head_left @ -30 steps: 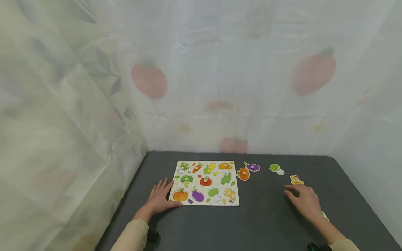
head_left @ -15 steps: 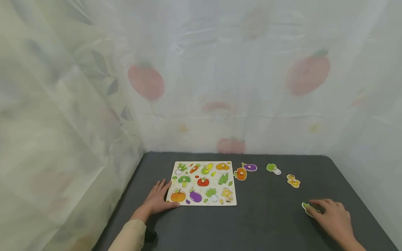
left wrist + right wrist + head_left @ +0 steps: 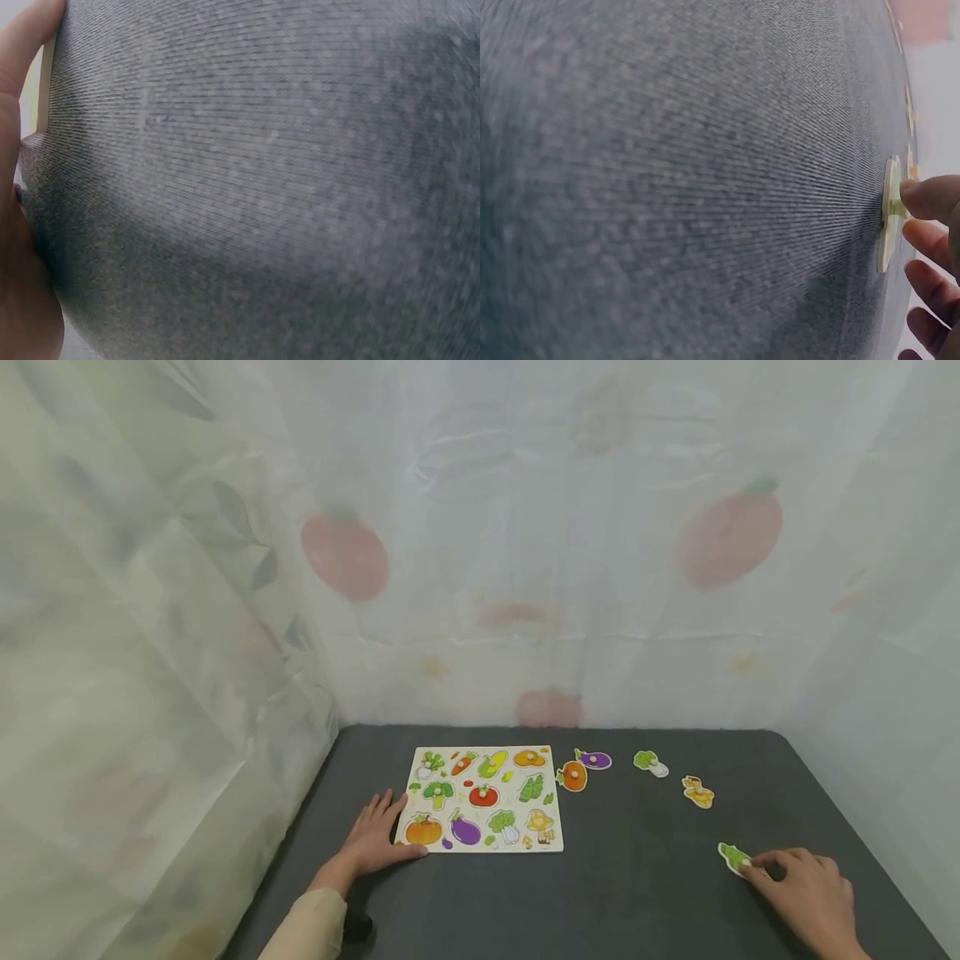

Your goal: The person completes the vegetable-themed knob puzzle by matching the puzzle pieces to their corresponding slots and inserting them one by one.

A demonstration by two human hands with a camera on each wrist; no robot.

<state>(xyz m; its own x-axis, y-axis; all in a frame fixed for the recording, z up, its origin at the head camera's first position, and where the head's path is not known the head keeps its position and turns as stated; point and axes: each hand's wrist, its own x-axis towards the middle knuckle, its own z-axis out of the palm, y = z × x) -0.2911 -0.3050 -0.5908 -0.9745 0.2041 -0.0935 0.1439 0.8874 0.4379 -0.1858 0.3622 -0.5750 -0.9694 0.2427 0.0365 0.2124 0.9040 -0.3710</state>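
Observation:
My left hand (image 3: pixel 371 839) rests with spread fingers against the left edge of a white vegetable puzzle board (image 3: pixel 522 815), thumb at its near left corner. Its thumb and a sliver of the board show in the left wrist view. At the right of the table, my right hand (image 3: pixel 806 893) pinches the small knob of a green vegetable puzzle piece (image 3: pixel 731 857) between thumb and finger. In the right wrist view, that piece (image 3: pixel 889 225) stands edge-on close to the dark tabletop, the other fingers curved beside it. The hand covers part of the piece from above.
Right of the board lie an orange pumpkin piece (image 3: pixel 573 777) and a purple eggplant piece (image 3: pixel 596 760), close together. Farther right are a green-and-white cabbage piece (image 3: pixel 650 763) and a yellow mushroom-like piece (image 3: pixel 698 792). A patterned curtain (image 3: pixel 555 568) hangs behind the dark table (image 3: pixel 615 893).
My right hand has moved from beside the yellow piece toward the near right and now pinches the green puzzle piece's knob. My left hand stays at the board; the head view shifted slightly.

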